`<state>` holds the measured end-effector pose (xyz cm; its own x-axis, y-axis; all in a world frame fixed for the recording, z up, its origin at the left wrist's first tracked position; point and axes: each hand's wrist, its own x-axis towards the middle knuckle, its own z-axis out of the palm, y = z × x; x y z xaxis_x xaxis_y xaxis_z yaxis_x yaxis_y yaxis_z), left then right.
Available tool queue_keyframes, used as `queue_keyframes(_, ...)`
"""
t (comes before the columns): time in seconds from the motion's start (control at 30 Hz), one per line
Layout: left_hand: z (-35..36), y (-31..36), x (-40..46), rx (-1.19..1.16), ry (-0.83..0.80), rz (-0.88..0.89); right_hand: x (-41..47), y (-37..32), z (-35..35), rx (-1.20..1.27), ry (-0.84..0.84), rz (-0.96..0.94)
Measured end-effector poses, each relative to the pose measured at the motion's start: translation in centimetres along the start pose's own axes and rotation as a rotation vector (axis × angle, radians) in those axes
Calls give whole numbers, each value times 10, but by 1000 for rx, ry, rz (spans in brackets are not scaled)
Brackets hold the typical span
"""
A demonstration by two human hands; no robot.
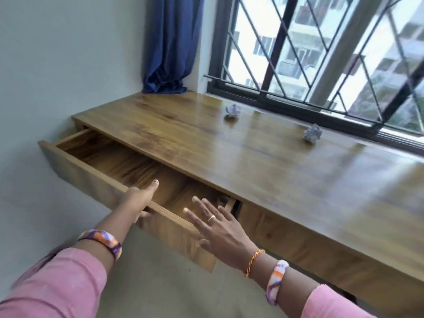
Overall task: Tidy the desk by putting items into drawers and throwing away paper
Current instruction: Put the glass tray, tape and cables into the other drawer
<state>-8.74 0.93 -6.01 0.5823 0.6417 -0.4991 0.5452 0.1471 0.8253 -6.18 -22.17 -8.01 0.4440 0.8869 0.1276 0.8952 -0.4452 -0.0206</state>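
A long wooden desk (263, 161) runs under a window. Its left drawer (91, 177) is pulled out and shows a bare wooden bottom. My left hand (137, 200) grips the drawer's front panel, thumb on top and fingers under the edge. My right hand (218, 228) hovers over the drawer's right end with fingers spread and nothing in it. Two crumpled paper balls lie on the desk top near the window: one paper ball (233, 110) at the centre back, the other paper ball (312, 133) further right.
A blue curtain (171, 47) hangs down onto the desk's far left corner. The window has a dark metal grille (321, 53). A second drawer front (298, 239), closed, sits to the right of the pulled-out one. A pale wall stands on the left.
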Motion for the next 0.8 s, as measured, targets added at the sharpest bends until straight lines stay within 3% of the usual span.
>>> queue_keyframes(0.13,25,27,19,-31,-52,-34,18,33,-14,4,-105,356)
queue_keyframes(0.27,50,46,35,-34,-33,-51,25,57,-12,13,-189,522)
queue_keyframes(0.47,75,52,67,5,-2,6,23,76,-6,-150,-43,375)
queue_keyframes(0.6,99,21,150,6,31,33,25,91,6,-155,79,357)
queue_keyframes(0.8,97,52,101,-70,6,18,18,96,9,-218,139,281)
